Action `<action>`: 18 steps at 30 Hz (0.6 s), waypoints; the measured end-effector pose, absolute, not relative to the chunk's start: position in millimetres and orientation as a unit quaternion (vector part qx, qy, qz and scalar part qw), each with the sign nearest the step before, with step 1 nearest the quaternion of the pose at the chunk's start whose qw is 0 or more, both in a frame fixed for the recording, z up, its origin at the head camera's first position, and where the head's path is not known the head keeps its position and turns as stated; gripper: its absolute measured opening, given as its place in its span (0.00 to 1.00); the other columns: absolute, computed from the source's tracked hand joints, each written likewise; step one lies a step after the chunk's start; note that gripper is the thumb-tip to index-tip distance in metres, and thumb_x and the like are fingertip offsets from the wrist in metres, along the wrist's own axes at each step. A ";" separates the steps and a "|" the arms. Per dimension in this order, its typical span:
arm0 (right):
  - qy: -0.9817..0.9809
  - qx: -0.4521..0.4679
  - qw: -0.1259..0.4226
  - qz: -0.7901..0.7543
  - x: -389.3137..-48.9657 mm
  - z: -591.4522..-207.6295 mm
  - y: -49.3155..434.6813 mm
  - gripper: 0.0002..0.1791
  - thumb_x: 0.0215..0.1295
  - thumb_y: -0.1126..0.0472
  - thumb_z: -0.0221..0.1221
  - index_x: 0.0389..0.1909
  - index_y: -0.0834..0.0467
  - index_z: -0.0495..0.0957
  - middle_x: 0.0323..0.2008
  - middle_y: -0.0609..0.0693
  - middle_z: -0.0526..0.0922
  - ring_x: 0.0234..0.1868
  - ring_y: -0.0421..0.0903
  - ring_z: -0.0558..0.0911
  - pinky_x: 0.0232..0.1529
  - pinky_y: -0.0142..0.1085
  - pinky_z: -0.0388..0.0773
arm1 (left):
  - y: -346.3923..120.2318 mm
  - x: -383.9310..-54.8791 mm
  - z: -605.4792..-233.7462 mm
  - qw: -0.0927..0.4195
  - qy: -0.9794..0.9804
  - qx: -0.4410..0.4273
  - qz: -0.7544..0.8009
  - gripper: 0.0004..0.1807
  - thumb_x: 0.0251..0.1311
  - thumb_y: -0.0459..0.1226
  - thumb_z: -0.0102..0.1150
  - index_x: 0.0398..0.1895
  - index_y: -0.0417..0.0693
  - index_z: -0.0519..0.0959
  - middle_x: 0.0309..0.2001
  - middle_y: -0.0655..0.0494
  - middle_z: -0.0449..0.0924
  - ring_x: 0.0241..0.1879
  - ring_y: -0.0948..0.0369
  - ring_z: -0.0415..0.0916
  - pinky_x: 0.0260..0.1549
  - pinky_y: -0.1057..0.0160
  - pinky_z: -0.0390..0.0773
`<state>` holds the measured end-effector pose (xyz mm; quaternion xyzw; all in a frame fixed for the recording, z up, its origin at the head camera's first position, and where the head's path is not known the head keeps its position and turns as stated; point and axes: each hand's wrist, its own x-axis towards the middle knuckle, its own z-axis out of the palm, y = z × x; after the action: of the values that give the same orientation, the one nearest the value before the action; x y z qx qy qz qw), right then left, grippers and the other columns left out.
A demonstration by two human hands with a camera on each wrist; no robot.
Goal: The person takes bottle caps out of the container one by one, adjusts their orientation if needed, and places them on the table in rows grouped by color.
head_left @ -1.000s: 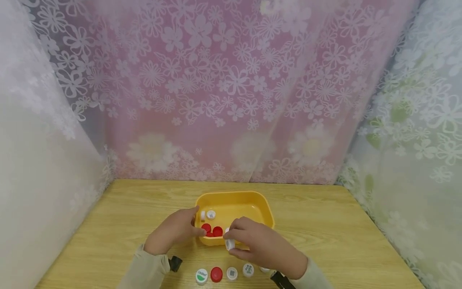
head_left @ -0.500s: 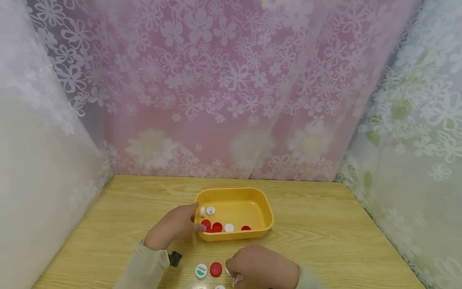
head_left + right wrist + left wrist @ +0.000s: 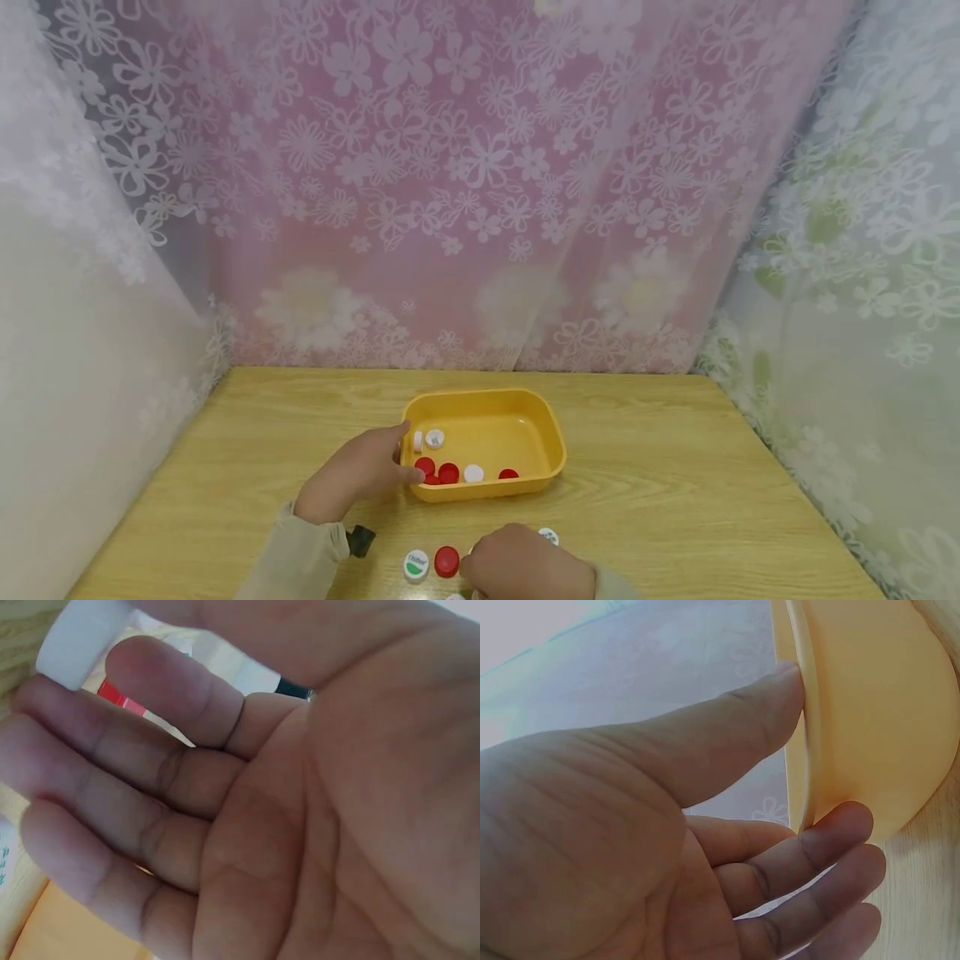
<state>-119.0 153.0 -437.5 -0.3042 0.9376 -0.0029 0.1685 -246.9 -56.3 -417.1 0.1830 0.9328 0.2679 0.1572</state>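
My left hand holds the left end of the yellow plastic tub; in the left wrist view its thumb lies on the rim and its fingers against the outer wall. Below the tub, my right hand is low over the table. Its fingers pinch a white bottle cap, seen in the right wrist view and mostly hidden from the head view. Just left of that hand lie a red cap and a white cap with a green print. A printed white cap shows behind it.
Inside the tub are several red caps and white caps, mostly along the near and left sides. Another white cap is cut off by the bottom edge. Floral curtains enclose the wooden table.
My right hand has moved from the tub's front rim toward me, with a white cap in its fingers, down to the loose caps. My left hand stays on the tub.
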 end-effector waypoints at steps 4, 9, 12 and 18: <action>0.941 -0.297 0.162 0.027 -120.3 -440.2 151.3 0.06 0.68 0.51 0.67 0.31 0.42 0.84 0.21 0.34 0.74 0.21 0.33 0.70 0.26 0.26 0.70 | -58.5 -244.4 -418.5 0.157 0.934 0.175 0.268 0.49 0.57 0.47 0.77 0.78 0.39 0.65 0.67 0.43 0.76 0.66 0.45 0.74 0.66 0.39 0.71; 0.944 -0.273 0.182 0.022 -121.4 -441.4 150.8 0.07 0.68 0.51 0.67 0.29 0.43 0.83 0.20 0.35 0.72 0.20 0.36 0.70 0.27 0.27 0.71 | -57.7 -244.5 -418.8 0.154 0.934 0.178 0.268 0.49 0.56 0.47 0.77 0.78 0.39 0.65 0.65 0.43 0.78 0.63 0.47 0.77 0.64 0.40 0.74; 0.941 -0.278 0.193 0.011 -121.8 -440.4 152.7 0.05 0.68 0.50 0.66 0.32 0.43 0.84 0.21 0.34 0.74 0.21 0.34 0.71 0.28 0.26 0.72 | -56.2 -246.0 -419.0 0.155 0.933 0.181 0.268 0.50 0.56 0.48 0.78 0.78 0.39 0.65 0.63 0.44 0.80 0.60 0.48 0.79 0.62 0.41 0.76; 0.934 -0.312 0.177 0.011 -125.5 -435.3 162.3 0.08 0.70 0.48 0.64 0.30 0.43 0.81 0.21 0.34 0.72 0.21 0.33 0.69 0.26 0.26 0.69 | -54.9 -248.5 -420.9 0.153 0.933 0.179 0.272 0.49 0.56 0.48 0.77 0.78 0.40 0.65 0.63 0.44 0.80 0.61 0.48 0.78 0.63 0.41 0.74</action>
<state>-125.5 162.3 -435.3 -0.3115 0.9336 0.0110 0.1770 -248.5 -54.9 -420.9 0.1790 0.9330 0.2721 0.1532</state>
